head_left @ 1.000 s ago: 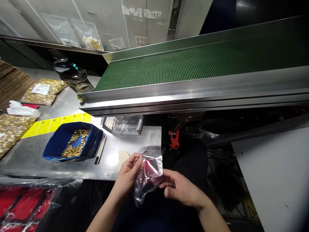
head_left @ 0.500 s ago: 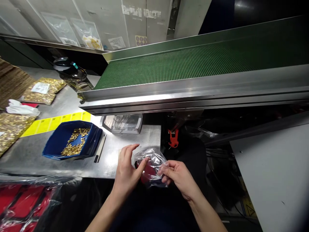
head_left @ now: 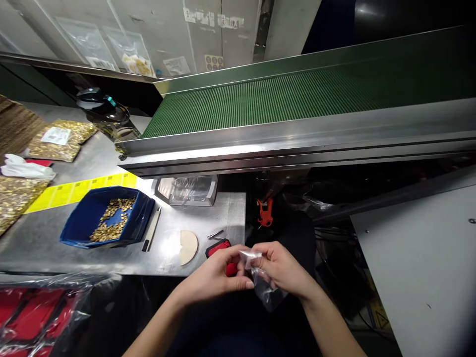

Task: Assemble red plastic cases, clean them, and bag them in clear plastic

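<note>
My right hand [head_left: 282,267] is closed on a crumpled clear plastic bag [head_left: 269,292], whose lower part hangs below the fingers. My left hand [head_left: 217,277] meets it from the left, fingers curled at the bag's upper edge and thumb lower down. Behind the left hand a red and black object [head_left: 218,246] lies at the bench edge; red also shows between thumb and fingers, and the rest is hidden. Close by on the metal bench are a small metal piece [head_left: 214,234] and a round pale disc [head_left: 189,247].
A blue bin [head_left: 74,223] holds small brass-coloured parts, with a slim pen-like tool [head_left: 151,230] beside it. Behind stand a clear-lidded box [head_left: 189,191] and a green conveyor [head_left: 238,104]. Red items in plastic [head_left: 37,312] lie lower left. An orange tool [head_left: 265,213] hangs past the bench.
My hands have drawn together around the bag, the left moving right. The bag has shifted right and bunched up. The pale disc, metal piece and red and black object are now uncovered.
</note>
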A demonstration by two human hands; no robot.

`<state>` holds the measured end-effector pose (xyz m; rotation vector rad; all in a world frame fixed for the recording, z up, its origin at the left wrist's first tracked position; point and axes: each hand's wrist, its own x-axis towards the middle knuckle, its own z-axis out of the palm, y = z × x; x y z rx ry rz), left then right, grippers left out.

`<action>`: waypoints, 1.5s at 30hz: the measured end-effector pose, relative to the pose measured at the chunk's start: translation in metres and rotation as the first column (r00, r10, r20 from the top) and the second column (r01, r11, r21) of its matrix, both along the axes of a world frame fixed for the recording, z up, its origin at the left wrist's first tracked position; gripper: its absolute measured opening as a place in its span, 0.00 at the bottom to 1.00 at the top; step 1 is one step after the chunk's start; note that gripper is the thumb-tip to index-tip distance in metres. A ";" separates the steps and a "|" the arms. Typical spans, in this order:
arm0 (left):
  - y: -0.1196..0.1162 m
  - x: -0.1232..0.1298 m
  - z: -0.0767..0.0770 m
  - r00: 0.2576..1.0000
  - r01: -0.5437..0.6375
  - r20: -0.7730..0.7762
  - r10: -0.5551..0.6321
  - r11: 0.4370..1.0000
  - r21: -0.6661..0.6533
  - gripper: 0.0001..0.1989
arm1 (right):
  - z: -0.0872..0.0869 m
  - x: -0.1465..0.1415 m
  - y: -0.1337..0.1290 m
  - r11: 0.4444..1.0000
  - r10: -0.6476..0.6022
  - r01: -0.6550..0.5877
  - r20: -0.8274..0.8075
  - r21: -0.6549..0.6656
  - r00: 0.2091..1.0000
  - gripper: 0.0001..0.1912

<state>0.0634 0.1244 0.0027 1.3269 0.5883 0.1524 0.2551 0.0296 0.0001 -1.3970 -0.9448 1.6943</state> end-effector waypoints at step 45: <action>-0.019 0.012 -0.028 0.975 -0.090 0.138 0.173 0.881 -0.465 0.29 | 0.021 0.005 0.015 0.949 -0.311 0.285 0.249 0.136 0.917 0.20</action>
